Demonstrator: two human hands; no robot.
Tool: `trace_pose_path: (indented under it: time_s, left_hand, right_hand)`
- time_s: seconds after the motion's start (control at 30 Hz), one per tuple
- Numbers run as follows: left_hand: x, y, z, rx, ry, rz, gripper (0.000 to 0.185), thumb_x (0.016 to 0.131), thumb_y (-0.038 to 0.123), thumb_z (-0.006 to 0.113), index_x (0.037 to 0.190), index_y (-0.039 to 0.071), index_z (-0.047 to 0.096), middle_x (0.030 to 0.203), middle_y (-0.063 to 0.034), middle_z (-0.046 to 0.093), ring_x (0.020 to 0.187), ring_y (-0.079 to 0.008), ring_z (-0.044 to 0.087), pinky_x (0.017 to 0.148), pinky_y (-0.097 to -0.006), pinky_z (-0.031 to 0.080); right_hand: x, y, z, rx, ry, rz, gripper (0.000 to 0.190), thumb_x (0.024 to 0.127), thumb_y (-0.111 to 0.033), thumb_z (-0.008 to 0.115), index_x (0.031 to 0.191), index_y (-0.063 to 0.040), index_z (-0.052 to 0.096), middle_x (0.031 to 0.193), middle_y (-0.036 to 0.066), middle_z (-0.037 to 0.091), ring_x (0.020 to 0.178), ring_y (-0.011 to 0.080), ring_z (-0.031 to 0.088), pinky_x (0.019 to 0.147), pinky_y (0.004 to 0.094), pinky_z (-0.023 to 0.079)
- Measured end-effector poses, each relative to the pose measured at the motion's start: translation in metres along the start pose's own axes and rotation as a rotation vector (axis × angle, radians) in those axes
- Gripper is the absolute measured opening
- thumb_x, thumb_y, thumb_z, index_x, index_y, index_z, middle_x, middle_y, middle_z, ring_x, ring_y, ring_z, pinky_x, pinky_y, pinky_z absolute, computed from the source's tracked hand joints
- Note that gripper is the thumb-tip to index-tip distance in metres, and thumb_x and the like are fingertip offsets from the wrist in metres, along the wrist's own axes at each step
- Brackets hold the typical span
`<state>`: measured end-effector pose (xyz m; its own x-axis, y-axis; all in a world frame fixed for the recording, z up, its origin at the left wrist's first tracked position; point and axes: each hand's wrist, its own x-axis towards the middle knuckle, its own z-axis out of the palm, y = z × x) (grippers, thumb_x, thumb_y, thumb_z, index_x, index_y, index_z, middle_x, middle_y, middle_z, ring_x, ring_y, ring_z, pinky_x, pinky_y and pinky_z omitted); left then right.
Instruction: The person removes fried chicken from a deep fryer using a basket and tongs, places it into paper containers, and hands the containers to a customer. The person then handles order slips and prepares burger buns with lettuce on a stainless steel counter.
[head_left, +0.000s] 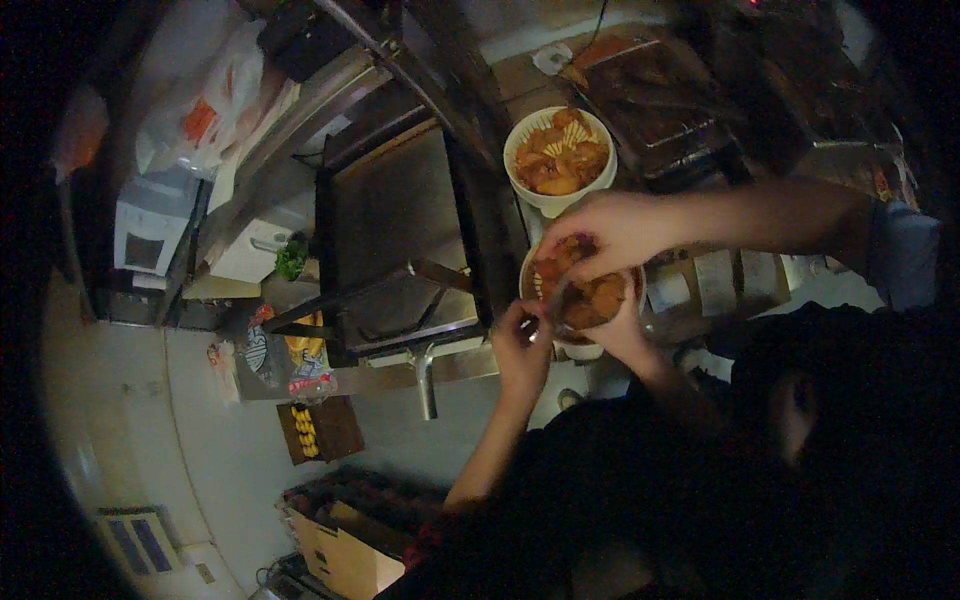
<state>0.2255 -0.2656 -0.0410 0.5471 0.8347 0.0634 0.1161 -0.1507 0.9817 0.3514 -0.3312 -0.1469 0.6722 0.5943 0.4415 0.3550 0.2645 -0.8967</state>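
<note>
A round bowl (527, 285) of orange-brown food is at the centre right, with hands crowding around it. My left hand (525, 334), coming up from below, has its fingers curled at the bowl's left side around what looks like a thin metal utensil (556, 296); blur hides its shape. Against the lower right wall of the bowl, my right hand (622, 322) grips it; that forearm fades into dark cloth, so whose it is stays somewhat unclear. Over the food reaches another person's hand (615, 229), palm down, from a blue-grey sleeve (904, 255). Its fingertips are blurred.
A white bowl (551, 201) of similar food stands just beyond. Farther back lies a dark, shiny tray (652, 97). On the left are a black-framed flat appliance (397, 202), bagged packages (304, 356) and a cardboard box (334, 544). A dark-haired head with an ear (796, 416) fills the right.
</note>
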Motion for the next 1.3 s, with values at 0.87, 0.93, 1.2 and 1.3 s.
trace_pose_path:
  time_s: [0.87, 0.93, 1.2, 1.3]
  left_hand:
    - [-0.011, -0.002, -0.038, -0.362, -0.408, -0.084, 0.097, 0.064, 0.015, 0.08, 0.138, 0.002, 0.02, 0.134, -0.0127, 0.036, 0.12, -0.0209, 0.041, 0.099, -0.0323, 0.035]
    - [-0.012, 0.006, -0.037, -0.431, -0.318, -0.149, 0.085, 0.065, 0.013, 0.078, 0.133, 0.001, 0.029, 0.127, -0.0124, 0.044, 0.114, -0.0203, 0.047, 0.096, -0.0314, 0.039]
    - [-0.027, 0.001, -0.063, -0.415, -0.056, -0.13, 0.07, 0.068, 0.018, 0.076, 0.125, 0.0, 0.038, 0.118, -0.0118, 0.051, 0.108, -0.0217, 0.052, 0.091, -0.0333, 0.043]
    - [-0.025, 0.014, -0.065, -0.335, 0.005, -0.04, 0.078, 0.066, 0.023, 0.078, 0.128, 0.0, 0.035, 0.121, -0.0123, 0.05, 0.11, -0.0225, 0.051, 0.093, -0.0342, 0.042]
  right_hand:
    - [0.024, -0.085, 0.003, -0.037, -0.637, -0.178, 0.096, 0.06, -0.024, 0.08, 0.134, -0.004, 0.022, 0.129, 0.02, 0.033, 0.123, 0.0324, 0.034, 0.1, 0.0425, 0.03]
    - [0.106, -0.108, -0.001, -0.005, -1.05, -0.554, 0.093, 0.064, -0.027, 0.077, 0.136, -0.005, 0.022, 0.131, 0.019, 0.033, 0.124, 0.0315, 0.034, 0.1, 0.0419, 0.03]
    - [0.136, -0.164, 0.052, -0.341, -1.5, -0.596, 0.082, 0.077, -0.036, 0.065, 0.14, -0.008, 0.022, 0.144, 0.014, 0.023, 0.127, 0.0322, 0.033, 0.101, 0.0431, 0.029]
    - [0.142, -0.178, 0.055, -0.185, -1.436, -0.646, 0.086, 0.078, -0.036, 0.063, 0.142, -0.008, 0.014, 0.148, 0.015, 0.012, 0.129, 0.0321, 0.03, 0.102, 0.0428, 0.028]
